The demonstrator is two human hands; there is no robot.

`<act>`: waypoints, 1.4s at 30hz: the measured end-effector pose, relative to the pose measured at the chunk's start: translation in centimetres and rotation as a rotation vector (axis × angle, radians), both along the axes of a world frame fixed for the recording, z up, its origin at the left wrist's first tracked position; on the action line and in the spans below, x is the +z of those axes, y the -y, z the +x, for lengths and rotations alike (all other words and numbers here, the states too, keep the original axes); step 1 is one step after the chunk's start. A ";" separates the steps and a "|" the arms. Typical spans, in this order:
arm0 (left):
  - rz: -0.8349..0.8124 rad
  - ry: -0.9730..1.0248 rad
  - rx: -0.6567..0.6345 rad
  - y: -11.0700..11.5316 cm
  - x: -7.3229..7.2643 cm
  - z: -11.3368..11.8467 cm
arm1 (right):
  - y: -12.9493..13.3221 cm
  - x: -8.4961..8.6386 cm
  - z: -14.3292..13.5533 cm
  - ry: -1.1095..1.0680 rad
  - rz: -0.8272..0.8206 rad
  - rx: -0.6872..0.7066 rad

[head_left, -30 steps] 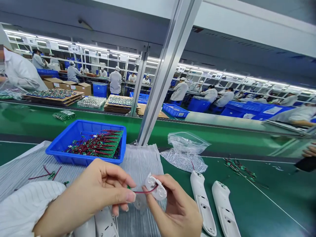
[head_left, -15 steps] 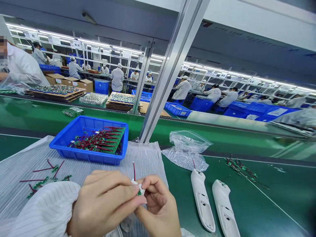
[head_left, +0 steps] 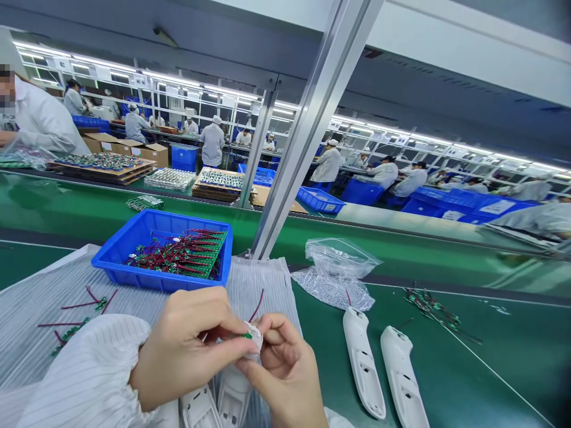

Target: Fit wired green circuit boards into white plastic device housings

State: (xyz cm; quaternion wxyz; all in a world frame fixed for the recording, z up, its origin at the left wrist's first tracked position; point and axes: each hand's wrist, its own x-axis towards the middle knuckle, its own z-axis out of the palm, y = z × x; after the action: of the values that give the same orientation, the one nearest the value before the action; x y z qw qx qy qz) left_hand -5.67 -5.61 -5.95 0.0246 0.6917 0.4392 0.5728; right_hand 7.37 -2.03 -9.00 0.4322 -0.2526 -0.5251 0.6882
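My right hand grips the upper end of a white plastic housing, a long handle-shaped shell. Pinched between the thumb and fingers of my left hand is a small green circuit board, at the housing's top opening. A dark red wire sticks up from there, leaning right. How far the board sits inside is hidden by my fingers. Beside the held shell, below my left hand, lies another white shell. On the right, two similar white housings lie on the green table.
A blue bin holds wired green boards. Loose wired boards lie on the foam sheet. A clear plastic bag, a pile of wired boards and a metal post stand around. Co-workers sit beyond the green conveyor.
My left fingers have lifted and curled, showing more of the white housing beneath. The red wire has tipped from upright to the right. The green strips on the conveyor have shifted right.
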 end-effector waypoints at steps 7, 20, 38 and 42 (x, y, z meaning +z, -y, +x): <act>0.105 -0.008 0.064 0.1 -0.6 0.1 | 0.1 0.3 0.0 0.004 -0.029 0.026; -0.652 0.250 -0.249 -0.8 0.8 -1.2 | 0.4 0.8 -0.2 0.040 -0.014 -0.052; 0.066 -0.222 0.032 0.2 0.4 -0.6 | -0.5 0.3 0.2 -0.057 -0.218 0.158; 0.071 -0.221 0.029 0.2 0.4 -0.4 | -0.2 0.3 0.0 -0.052 -0.208 0.158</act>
State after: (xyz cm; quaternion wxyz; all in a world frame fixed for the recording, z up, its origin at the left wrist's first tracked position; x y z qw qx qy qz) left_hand -6.05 -5.82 -5.58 -0.0568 0.7448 0.4284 0.5084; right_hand 7.41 -1.81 -8.69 0.3616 -0.2358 -0.4578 0.7772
